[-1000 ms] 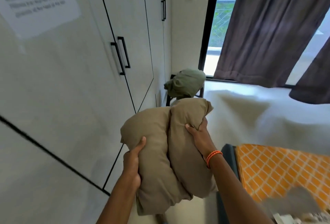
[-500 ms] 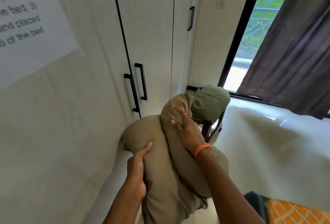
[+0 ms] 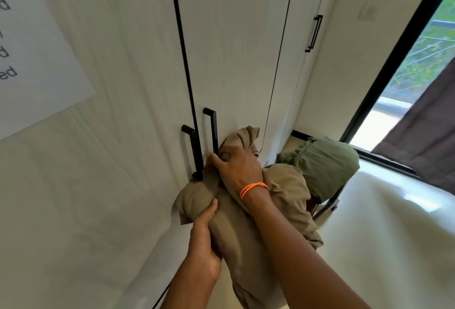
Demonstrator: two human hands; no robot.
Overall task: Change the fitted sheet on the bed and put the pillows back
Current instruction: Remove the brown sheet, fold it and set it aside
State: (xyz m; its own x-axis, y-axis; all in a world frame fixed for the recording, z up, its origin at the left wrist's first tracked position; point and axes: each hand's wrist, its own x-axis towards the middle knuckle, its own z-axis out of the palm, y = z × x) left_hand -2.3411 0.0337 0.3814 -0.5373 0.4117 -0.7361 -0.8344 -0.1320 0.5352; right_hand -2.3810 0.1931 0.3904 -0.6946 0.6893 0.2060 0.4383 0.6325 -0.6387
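I hold a tan pillow (image 3: 283,193), or two bunched together, in front of the white wardrobe. My left hand (image 3: 205,242) grips its lower left side, thumb on top. My right hand (image 3: 237,165), with an orange wrist band, grips the upper corner close to the black door handles (image 3: 211,131). A green bundle of cloth (image 3: 325,163) sits on a chair just beyond the pillow. The bare white mattress (image 3: 384,234) spreads out to the right.
White wardrobe doors (image 3: 234,50) fill the left and centre, with a printed paper sheet (image 3: 32,62) stuck at the upper left. A window (image 3: 423,62) with a dark curtain (image 3: 428,136) is at the far right. The chair's black frame (image 3: 327,207) shows under the green bundle.
I have stepped closer to the wardrobe and the chair. My right hand slid up the pillow to its top corner. The orange patterned cloth has left the view.
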